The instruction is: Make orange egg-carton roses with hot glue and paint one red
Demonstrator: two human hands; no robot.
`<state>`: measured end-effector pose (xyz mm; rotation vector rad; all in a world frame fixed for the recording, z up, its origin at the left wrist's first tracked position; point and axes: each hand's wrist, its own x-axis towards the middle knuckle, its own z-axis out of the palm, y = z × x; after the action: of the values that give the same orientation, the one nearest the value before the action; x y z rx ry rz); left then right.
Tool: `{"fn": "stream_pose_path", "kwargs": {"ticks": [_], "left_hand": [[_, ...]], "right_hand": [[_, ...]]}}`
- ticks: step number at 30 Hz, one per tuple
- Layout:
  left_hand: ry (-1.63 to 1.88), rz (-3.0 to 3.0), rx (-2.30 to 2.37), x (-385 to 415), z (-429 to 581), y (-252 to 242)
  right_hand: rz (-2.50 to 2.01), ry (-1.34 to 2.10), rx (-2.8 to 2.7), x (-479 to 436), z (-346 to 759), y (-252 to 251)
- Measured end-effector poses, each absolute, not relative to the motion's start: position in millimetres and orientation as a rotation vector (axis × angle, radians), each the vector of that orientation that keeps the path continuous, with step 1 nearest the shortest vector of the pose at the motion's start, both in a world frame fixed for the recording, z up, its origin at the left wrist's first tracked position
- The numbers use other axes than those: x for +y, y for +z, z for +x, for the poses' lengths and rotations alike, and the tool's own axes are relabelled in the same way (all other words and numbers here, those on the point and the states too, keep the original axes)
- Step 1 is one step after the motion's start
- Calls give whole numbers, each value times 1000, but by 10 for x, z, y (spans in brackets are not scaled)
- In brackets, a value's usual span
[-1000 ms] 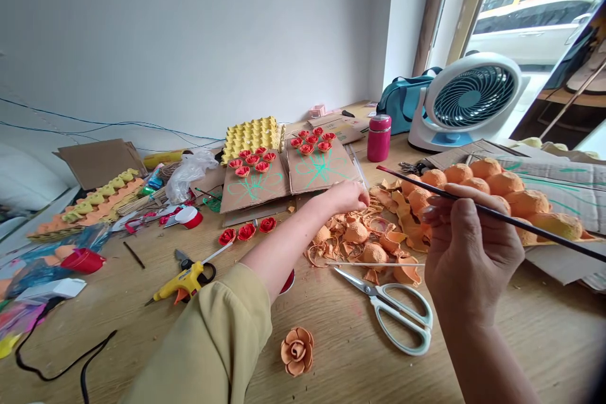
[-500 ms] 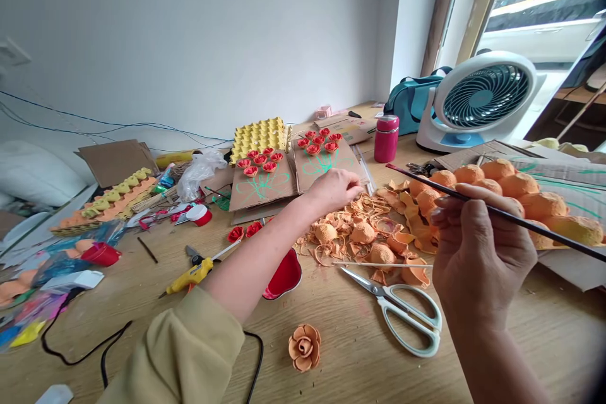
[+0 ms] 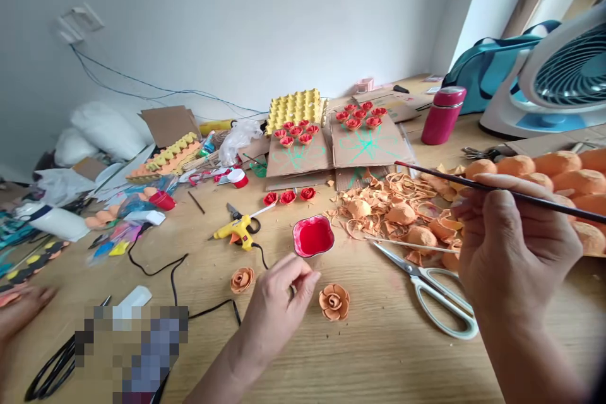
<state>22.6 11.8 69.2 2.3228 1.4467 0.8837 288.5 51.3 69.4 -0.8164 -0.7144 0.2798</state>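
Left hand (image 3: 284, 290) and right hand (image 3: 518, 252) bare, forearms (image 3: 534, 353) likewise bare, right thumb (image 3: 502, 208) apparently blunt-tipped, nail unclear.

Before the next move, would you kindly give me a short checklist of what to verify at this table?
1. Slim, dark-handled paintbrush held in the right hand: ok.
2. Brush tip coloured red: ok.
3. Scalloped dish of red paint standing upright: ok.
4. Orange, rose-shaped flower right of the left hand showing no red: ok.
5. White-handled metal scissors put away: not ok, lying near the right hand.
6. Yellow glue gun switched off: cannot tell.
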Motion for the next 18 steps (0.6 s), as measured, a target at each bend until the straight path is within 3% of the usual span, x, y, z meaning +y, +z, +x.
{"fn": "stream_pose_path", "kwargs": {"ticks": [12, 18], "left_hand": [[398, 2227, 1369, -76, 328, 137], [433, 2223, 1278, -51, 313, 47]], "right_hand": [[-922, 658, -1040, 392, 2507, 420], [-1033, 721, -1137, 402, 2434, 263]]}}
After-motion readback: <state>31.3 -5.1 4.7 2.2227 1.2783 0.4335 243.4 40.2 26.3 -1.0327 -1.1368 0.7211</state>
